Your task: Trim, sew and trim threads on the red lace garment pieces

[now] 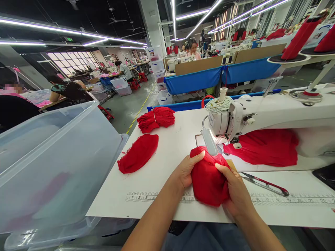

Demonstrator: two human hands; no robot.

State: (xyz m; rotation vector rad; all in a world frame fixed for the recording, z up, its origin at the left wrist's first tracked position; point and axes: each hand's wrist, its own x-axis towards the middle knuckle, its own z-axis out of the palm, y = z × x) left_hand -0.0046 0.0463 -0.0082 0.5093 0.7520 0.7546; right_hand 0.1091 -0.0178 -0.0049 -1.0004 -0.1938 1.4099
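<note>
Both my hands grip one red fabric piece just in front of the sewing machine. My left hand pinches its left edge, thumb on top. On the right side, my right hand holds the cloth between thumb and fingers. The top edge of the cloth lies close to the needle area, partly hidden by a pale lamp arm. Another red cloth lies under the machine arm. Thread snips with a red handle rest right of my right hand.
A red cup-shaped piece and a tied red fabric bundle lie on the white table at left. Clear plastic bins stand against its left side. Red thread cones rise at upper right. People sit at other stations beyond.
</note>
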